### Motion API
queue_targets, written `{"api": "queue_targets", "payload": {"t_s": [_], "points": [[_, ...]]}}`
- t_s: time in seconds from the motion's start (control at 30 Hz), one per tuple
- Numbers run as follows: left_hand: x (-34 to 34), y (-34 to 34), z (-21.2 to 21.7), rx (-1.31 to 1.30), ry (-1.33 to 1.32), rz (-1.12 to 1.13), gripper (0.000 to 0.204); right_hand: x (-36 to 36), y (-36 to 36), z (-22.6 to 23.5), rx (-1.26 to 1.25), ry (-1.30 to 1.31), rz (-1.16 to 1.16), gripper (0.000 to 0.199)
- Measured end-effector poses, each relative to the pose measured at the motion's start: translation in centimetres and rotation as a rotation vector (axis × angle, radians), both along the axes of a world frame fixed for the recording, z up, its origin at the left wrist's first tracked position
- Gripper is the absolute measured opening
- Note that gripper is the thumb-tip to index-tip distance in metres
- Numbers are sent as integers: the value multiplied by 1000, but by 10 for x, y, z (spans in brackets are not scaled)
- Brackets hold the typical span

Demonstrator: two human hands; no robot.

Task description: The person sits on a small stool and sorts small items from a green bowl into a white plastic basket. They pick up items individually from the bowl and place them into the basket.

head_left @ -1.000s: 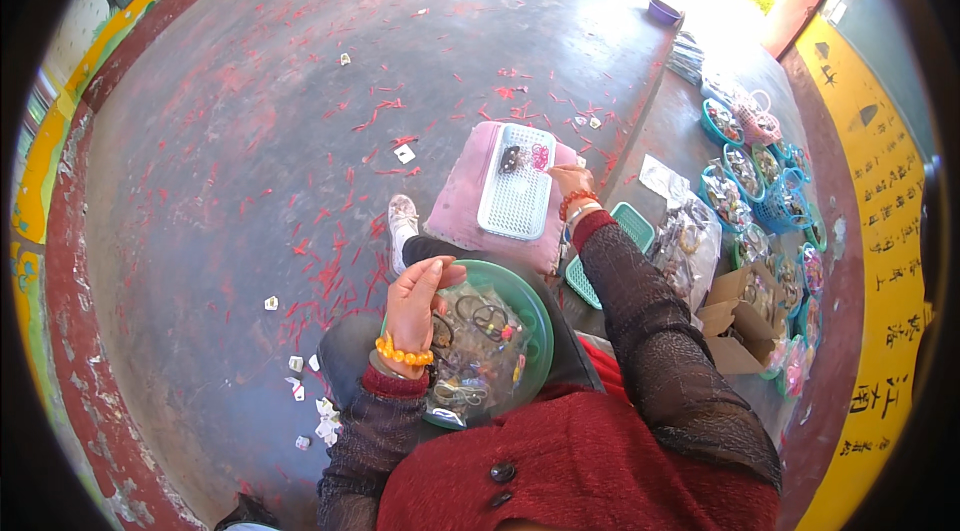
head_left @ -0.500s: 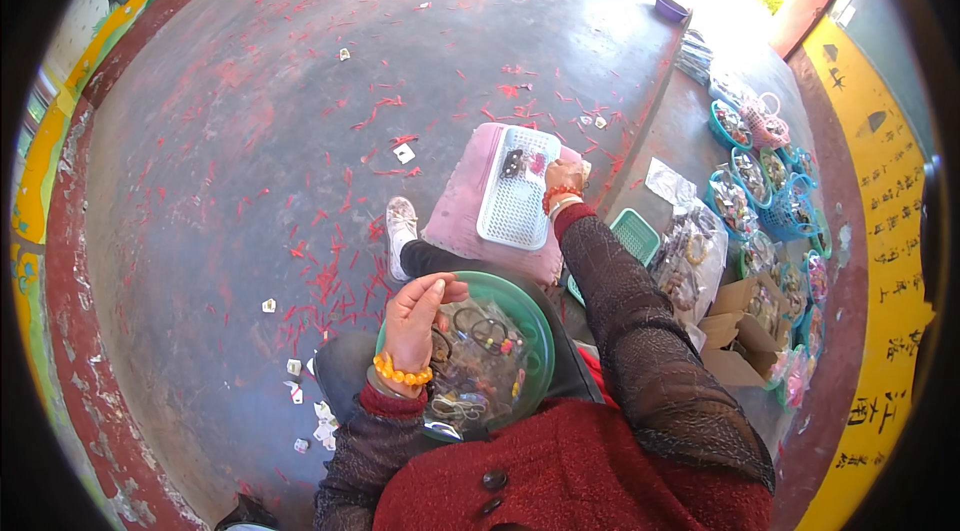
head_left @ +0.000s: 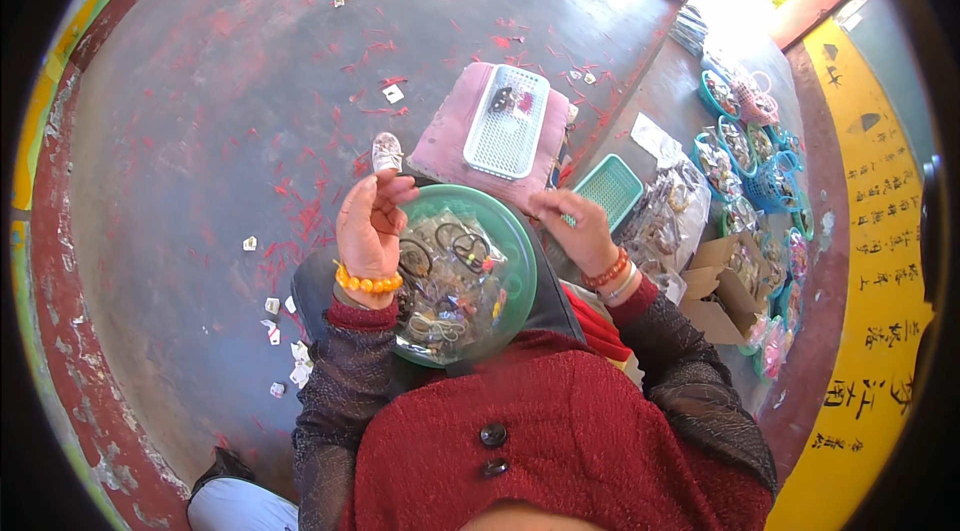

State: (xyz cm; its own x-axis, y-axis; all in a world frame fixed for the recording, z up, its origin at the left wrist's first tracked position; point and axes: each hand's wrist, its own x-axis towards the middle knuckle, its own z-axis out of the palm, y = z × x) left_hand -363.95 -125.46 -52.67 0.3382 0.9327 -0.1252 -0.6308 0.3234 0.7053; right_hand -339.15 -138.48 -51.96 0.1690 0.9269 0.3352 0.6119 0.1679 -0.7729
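My left hand (head_left: 370,226), with a yellow beaded bracelet at its wrist, is raised over the left rim of a green basin (head_left: 522,306). Its fingers are loosely bent and apart, and nothing shows in them. In the basin on my lap lie small clear packets (head_left: 455,281) with dark hair ties and colourful beads. My right hand (head_left: 582,229), wearing an orange-red beaded bracelet, hovers just right of the basin, fingers loosely stretched and no object visible in them. Beyond the basin, a white perforated tray (head_left: 500,146) holds a few dark and pink small pieces (head_left: 512,101).
The tray sits on a pink cushioned seat (head_left: 445,136). At right are a green basket (head_left: 612,186), a plastic bag of packets (head_left: 668,216), an open cardboard box (head_left: 715,306) and several filled baskets (head_left: 715,161). Red scraps (head_left: 310,221) litter the floor.
My right hand has left the tray and come back toward me, beside the basin. My left hand has risen slightly, its fingers loosening. The small pieces stay in the tray.
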Motion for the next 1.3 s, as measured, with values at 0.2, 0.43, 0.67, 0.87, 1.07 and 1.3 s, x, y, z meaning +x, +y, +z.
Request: {"api": "queue_targets", "payload": {"t_s": [0.2,0.43,0.67,0.87,1.07,1.3], "points": [[2,-1,3,-12,-4,-30,25,-41,-40,23,-27,-339,478,28],[3,-5,4,6,27,-113,26,-63,-43,19,-31,-575,591,18],[0,-7,3,58,51,-153,26,-50,-26,29,-39,-190,586,10],[7,-15,12,142,200,-427,29,-51,-9,24,-200,984,54,6],[15,-26,13,159,353,-732,23,-73,7,11,-130,1311,-60,7],[19,-27,13,208,369,-767,21,-69,11,1,-177,1251,-89,10]]}}
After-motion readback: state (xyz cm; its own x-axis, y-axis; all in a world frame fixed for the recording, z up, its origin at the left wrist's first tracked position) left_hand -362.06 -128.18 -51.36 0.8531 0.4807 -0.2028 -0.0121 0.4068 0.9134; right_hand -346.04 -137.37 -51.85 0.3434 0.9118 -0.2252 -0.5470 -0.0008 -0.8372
